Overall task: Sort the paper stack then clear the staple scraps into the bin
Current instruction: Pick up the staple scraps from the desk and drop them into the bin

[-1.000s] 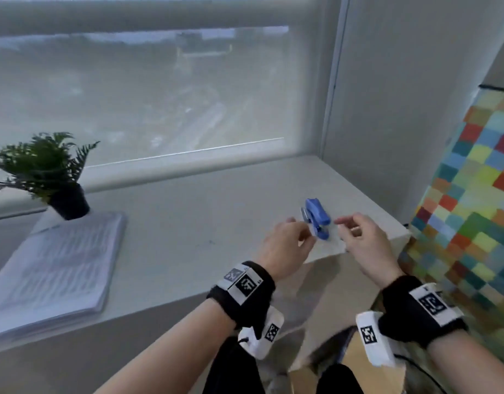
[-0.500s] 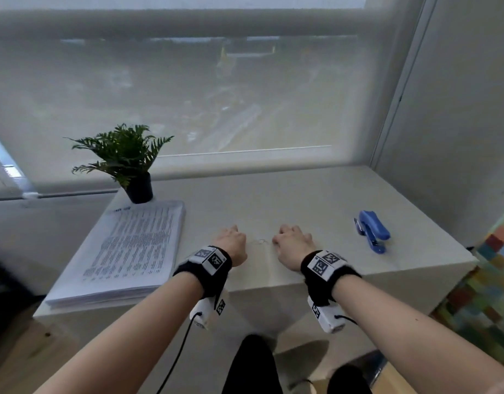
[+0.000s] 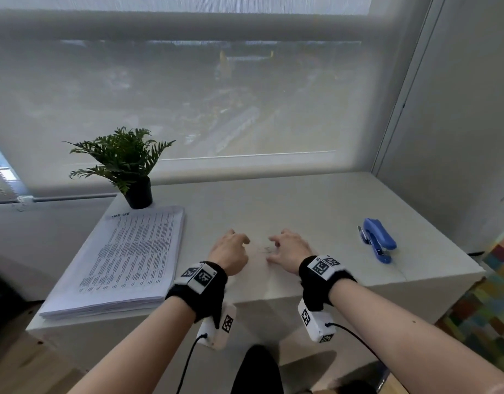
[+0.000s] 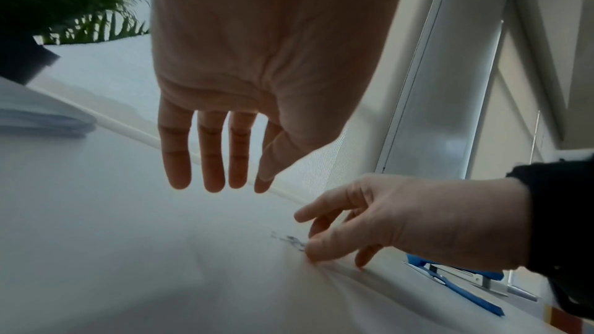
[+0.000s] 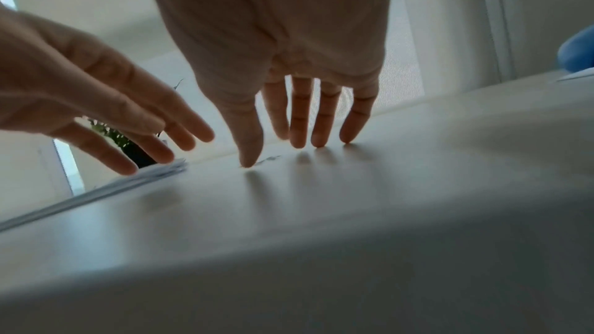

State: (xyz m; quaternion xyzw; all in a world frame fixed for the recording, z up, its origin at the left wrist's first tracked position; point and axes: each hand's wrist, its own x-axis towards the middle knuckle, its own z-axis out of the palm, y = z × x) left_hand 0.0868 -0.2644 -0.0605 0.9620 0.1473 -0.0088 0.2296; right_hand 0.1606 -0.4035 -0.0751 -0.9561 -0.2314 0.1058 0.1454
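Right hand (image 3: 290,247): fingers spread and fairly straight, tips down on the worktop (image 3: 273,203); thumb tip touches the surface just beside the scraps. Holds nothing.

Left hand (image 3: 229,251): fingers relaxed, close together, hanging just above the surface in its wrist view; not gripping anything.

Scraps (image 3: 266,248): a small cluster of thin bent wire bits between the two hands, lying loose on the worktop, close against the right thumb. Number cannot be told; too small.

Paper stack (image 3: 125,257): at 9 o'clock of the hands, well apart from them, near the left edge. Lies flat, printed side up, edges look roughly squared. Neither hand is on it.

Staple remover (image 3: 377,240), blue: at 3 o'clock of the hands, well apart, set down on the worktop.

Plant (image 3: 125,163) in a dark pot: at 11 o'clock, just behind the stack's far edge.

Bin: not in view in any picture.

Progress, as I judge it: the stack part looks done, since the sheets sit gathered and the tool is set aside. The scraps part is only starting. Hands flank the bits as if to gather them, but nothing is picked up yet. Left to do: collect the bits, carry them off the worktop, drop them into the bin.
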